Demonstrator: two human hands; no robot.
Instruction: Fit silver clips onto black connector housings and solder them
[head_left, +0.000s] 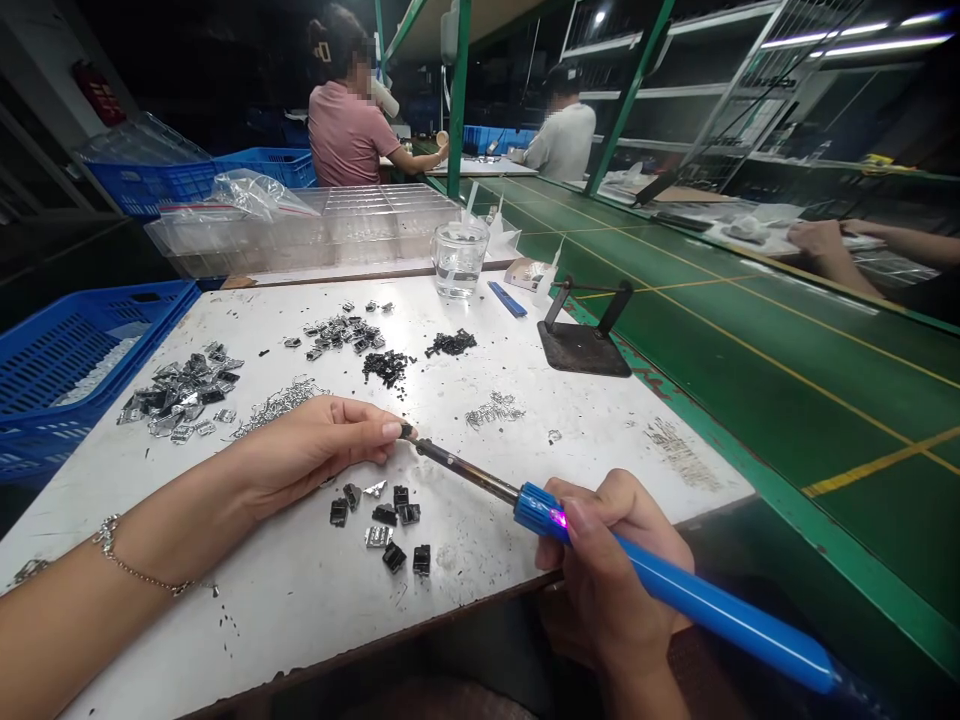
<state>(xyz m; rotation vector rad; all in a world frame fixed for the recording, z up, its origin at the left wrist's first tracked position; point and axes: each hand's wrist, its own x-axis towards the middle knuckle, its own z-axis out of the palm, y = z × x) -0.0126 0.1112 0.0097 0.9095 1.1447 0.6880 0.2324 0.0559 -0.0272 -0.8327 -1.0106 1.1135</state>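
My right hand [622, 560] is closed around the blue handle of a soldering iron [675, 580], whose lit spot glows pink near the collar. The iron's tip meets a small black part [407, 431] pinched between the thumb and fingers of my left hand [330, 445]; whether tip and part touch I cannot tell. Below my left hand lie several black and silver metal-cased pieces [385, 514]. Beyond it are a heap of thin wire pins [281, 403], a pile of silver metal shells [187, 390], and small black bits [386, 368].
A black metal iron stand [585, 345] is at the table's right edge. A glass mug of clear liquid [459, 262] stands at the back, near a blue strip [507, 299]. Blue crates [90, 330] flank the left side. Two people [352, 130] sit beyond; another person's hands [817, 245] show at right.
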